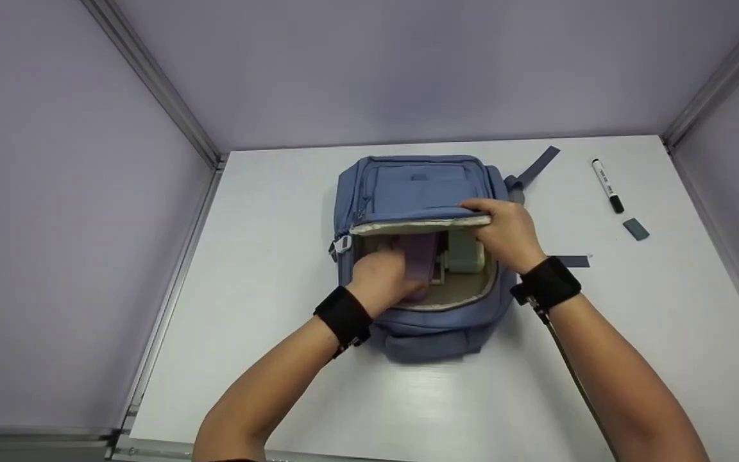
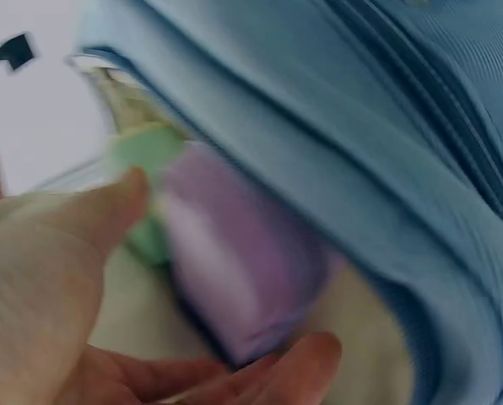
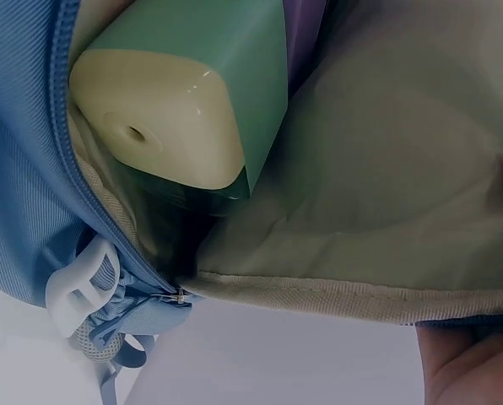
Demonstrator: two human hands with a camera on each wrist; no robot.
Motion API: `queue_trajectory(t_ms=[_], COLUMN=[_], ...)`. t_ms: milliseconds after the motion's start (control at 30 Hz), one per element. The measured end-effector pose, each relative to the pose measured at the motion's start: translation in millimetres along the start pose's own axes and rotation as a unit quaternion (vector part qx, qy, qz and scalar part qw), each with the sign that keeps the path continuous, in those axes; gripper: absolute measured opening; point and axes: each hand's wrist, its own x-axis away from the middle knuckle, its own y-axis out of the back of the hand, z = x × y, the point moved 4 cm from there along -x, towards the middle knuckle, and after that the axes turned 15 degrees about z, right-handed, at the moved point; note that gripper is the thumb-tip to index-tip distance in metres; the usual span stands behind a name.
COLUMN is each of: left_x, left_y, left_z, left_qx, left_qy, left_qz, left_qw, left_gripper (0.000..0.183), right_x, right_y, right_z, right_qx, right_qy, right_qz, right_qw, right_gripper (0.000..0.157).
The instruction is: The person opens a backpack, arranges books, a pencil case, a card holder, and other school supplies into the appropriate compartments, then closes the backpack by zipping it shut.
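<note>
A blue backpack (image 1: 424, 186) lies on the table with its main compartment unzipped. My left hand (image 1: 379, 276) reaches into the opening beside a purple box-shaped thing (image 1: 419, 253). In the left wrist view, thumb and fingers are spread wide, with the fingertips right at the lower end of the purple thing (image 2: 222, 245). My right hand (image 1: 507, 231) grips the edge of the front flap (image 3: 361, 299) and holds it raised, thumb inside and fingers outside. Inside, next to the purple thing, lies a green case (image 1: 464, 253) with a cream end (image 3: 167, 118) that has a small hole.
A black-and-white marker (image 1: 608, 186) and a small dark green block (image 1: 636, 229) lie at the right on the white table (image 1: 260, 256). Straps (image 1: 539, 165) stick out from the backpack's right side. A white buckle (image 1: 342, 244) hangs at its left. Pale walls enclose the table.
</note>
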Motion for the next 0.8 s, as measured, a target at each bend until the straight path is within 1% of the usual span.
queue_trajectory(t_ms=[33,67,100,133,167,200,233,267,300,333,400,433,500,533,600,667,733,800], left_x=[5.9,12.1,18.4,24.4,29.7,33.7,36.5,37.9,38.2,37.5,35.2,34.6,34.3,34.7,36.4,38.8,42.1,46.0], left_y=[5.2,11.1,17.6,24.2,30.0,34.8,38.6,40.9,42.2,42.2,40.1,38.6,35.5,33.8,30.3,25.8,20.4,13.9], left_z=[-3.0,-6.5,-10.3,-13.8,-16.8,-18.9,-19.9,-19.9,-19.3,-18.3,-15.9,-15.0,-14.0,-13.9,-14.2,-15.3,-17.5,-20.1], left_qx=[0.0,0.0,0.002,0.002,-0.002,-0.005,-0.01,-0.017,-0.024,-0.034,-0.052,-0.061,-0.077,-0.08,-0.076,-0.067,-0.061,-0.065], left_qy=[-0.028,-0.062,-0.1,-0.138,-0.172,-0.198,-0.213,-0.219,-0.216,-0.208,-0.186,-0.175,-0.161,-0.161,-0.171,-0.191,-0.21,-0.223], left_qz=[-0.03,-0.067,-0.109,-0.155,-0.198,-0.233,-0.262,-0.284,-0.297,-0.305,-0.305,-0.303,-0.296,-0.295,-0.292,-0.294,-0.294,-0.289], left_qw=[0.9992,0.9958,0.989,0.9782,0.9651,0.9521,0.9412,0.9334,0.9298,0.9287,0.9326,0.9349,0.9383,0.9386,0.938,0.9343,0.9303,0.9286], left_gripper=[0.043,0.034,0.025,0.018,0.013,0.014,0.018,0.026,0.033,0.041,0.053,0.056,0.056,0.055,0.046,0.035,0.023,0.015], right_x=[2,3,5,7,9,11,12,14,16,18,22,24,29,31,36,42,48,54], right_y=[-0.2,-0.1,-0.2,-0.2,-0.1,-0.3,-0.7,-1.5,-2.5,-3.6,-6.8,-8.8,-13.0,-15.3,-19.5,-23.6,-27.1,-30.8], right_z=[0,-1,-1,-1,-1,-1,-1,0,0,0,1,1,2,2,2,2,2,1], right_qx=[0.001,0.002,0.004,0.006,0.008,0.011,0.013,0.015,0.015,0.016,0.017,0.016,0.018,0.021,0.025,0.033,0.037,0.043], right_qy=[0.002,0.004,0.007,0.01,0.012,0.014,0.017,0.02,0.022,0.026,0.032,0.036,0.044,0.049,0.059,0.07,0.088,0.112], right_qz=[0.0,-0.001,-0.001,-0.001,-0.001,-0.003,-0.004,-0.005,-0.005,-0.005,-0.004,-0.002,0.001,0.003,0.007,0.007,0.006,0.002], right_qw=[1.0,1.0,1.0,1.0,1.0,1.0,1.0,1.0,1.0,1.0,0.999,0.999,0.999,0.999,0.998,0.997,0.995,0.993], right_gripper=[0.044,0.042,0.04,0.04,0.038,0.038,0.037,0.038,0.038,0.037,0.037,0.036,0.04,0.041,0.047,0.052,0.055,0.06])
